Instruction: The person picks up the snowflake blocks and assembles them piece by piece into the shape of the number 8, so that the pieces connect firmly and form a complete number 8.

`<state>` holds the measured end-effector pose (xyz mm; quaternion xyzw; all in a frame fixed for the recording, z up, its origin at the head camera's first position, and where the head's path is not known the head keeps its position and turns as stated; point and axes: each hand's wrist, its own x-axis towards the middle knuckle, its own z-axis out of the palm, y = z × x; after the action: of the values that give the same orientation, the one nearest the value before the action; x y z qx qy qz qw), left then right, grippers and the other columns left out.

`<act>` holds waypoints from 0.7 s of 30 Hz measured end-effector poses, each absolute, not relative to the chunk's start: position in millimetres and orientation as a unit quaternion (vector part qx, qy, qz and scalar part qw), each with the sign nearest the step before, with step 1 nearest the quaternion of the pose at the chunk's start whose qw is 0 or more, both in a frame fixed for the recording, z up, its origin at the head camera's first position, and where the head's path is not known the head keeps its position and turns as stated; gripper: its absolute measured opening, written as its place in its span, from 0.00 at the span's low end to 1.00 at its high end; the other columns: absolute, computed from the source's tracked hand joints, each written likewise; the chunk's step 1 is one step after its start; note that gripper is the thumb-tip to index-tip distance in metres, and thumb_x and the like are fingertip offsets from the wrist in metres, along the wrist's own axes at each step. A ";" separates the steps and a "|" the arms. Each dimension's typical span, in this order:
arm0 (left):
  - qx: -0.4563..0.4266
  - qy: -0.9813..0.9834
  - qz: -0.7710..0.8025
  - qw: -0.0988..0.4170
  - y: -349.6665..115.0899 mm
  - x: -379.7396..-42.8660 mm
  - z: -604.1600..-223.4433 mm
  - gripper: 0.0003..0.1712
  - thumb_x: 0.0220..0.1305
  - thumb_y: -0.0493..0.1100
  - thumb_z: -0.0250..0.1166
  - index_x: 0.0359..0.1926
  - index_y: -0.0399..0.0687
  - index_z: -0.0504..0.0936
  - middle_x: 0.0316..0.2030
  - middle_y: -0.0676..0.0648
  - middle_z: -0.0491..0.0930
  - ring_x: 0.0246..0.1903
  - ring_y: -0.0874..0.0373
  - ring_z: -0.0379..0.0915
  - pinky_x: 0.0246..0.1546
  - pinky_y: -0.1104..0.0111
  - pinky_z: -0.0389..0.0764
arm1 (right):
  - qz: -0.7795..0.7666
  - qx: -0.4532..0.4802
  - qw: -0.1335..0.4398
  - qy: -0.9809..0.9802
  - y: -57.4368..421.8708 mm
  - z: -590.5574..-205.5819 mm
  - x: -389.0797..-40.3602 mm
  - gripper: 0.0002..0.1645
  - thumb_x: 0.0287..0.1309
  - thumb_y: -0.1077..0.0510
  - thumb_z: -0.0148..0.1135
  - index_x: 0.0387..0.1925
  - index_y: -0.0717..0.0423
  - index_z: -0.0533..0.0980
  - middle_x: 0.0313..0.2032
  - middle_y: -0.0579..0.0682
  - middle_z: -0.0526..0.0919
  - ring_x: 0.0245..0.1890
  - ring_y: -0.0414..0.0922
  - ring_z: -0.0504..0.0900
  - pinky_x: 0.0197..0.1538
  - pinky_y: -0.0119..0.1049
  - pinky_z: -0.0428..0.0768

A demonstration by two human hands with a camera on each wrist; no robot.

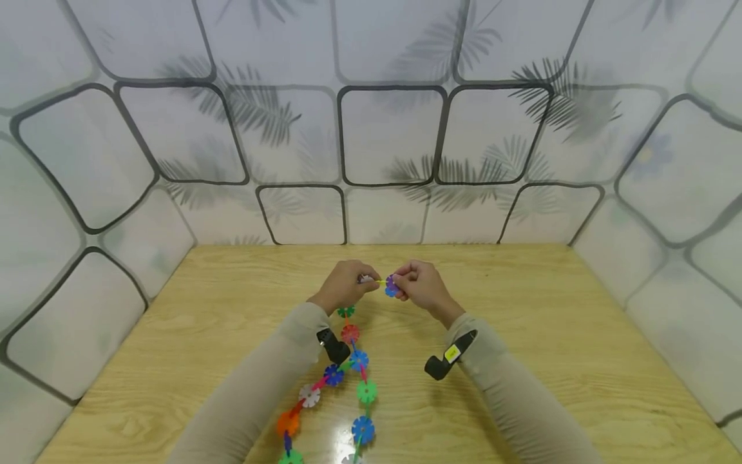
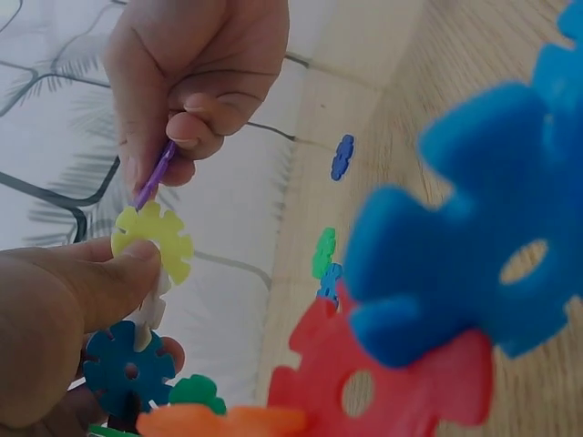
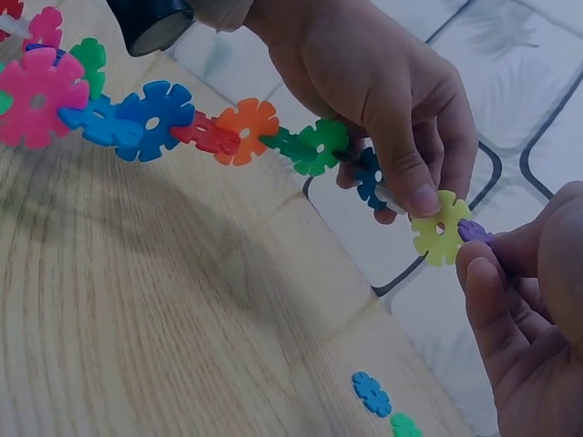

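My left hand [image 1: 346, 283] pinches a yellow notched snowflake disc [image 3: 440, 229], with its thumb on the disc's face. Between thumb and fingers of my right hand [image 1: 426, 287] is a purple snowflake disc [image 2: 157, 175], seen edge-on in the left wrist view. The purple disc's edge meets the yellow one's rim; how deep it sits in a notch I cannot tell. Behind the yellow disc come a white disc [image 2: 152, 314] and a dark blue disc [image 2: 129, 366], partly covered by the left fingers. From there a chain of linked discs [image 3: 246, 132] trails off past the left wrist.
On the wooden table [image 1: 522, 335] the chain parts into two strands, with a white disc [image 1: 310, 396] on one and a green disc [image 1: 366, 391] on the other. Loose blue [image 3: 371, 393] and green [image 3: 405, 425] discs lie apart. Patterned walls [image 1: 388, 135] enclose the table's back and sides.
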<state>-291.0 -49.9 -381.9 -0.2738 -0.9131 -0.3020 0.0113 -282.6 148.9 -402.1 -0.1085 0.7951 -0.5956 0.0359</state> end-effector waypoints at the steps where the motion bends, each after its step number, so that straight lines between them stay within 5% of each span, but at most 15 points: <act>1: -0.272 -0.914 -0.303 0.010 -49.9 -290.7 -382.1 0.08 0.64 0.41 0.67 0.43 0.46 0.87 0.42 0.46 0.83 0.36 0.56 0.77 0.38 0.63 0.79 | -0.597 -0.108 0.036 0.795 148.8 -402.0 -282.5 0.08 0.68 0.64 0.57 0.41 0.69 0.74 0.30 0.62 0.83 0.24 0.47 0.82 0.34 0.46 0.84; 8: -0.262 -0.914 -0.310 -0.002 -50.2 -290.7 -383.5 0.09 0.65 0.42 0.66 0.44 0.48 0.87 0.45 0.46 0.83 0.37 0.54 0.78 0.40 0.62 0.80 | -0.596 -0.107 0.033 0.795 149.6 -400.3 -281.9 0.08 0.68 0.64 0.56 0.40 0.69 0.74 0.29 0.59 0.83 0.23 0.44 0.80 0.36 0.50 0.83; 21: -0.274 -0.911 -0.307 0.016 -52.4 -293.2 -386.8 0.09 0.65 0.42 0.66 0.44 0.47 0.87 0.44 0.46 0.83 0.35 0.55 0.78 0.37 0.63 0.80 | -0.601 -0.108 0.040 0.791 151.5 -401.1 -283.4 0.08 0.68 0.64 0.55 0.41 0.69 0.74 0.32 0.68 0.81 0.23 0.41 0.79 0.30 0.34 0.82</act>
<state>-293.2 -52.4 -386.8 -0.2736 -0.9115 -0.3067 0.0157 -283.4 151.5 -401.1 -0.1083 0.7910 -0.6008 0.0398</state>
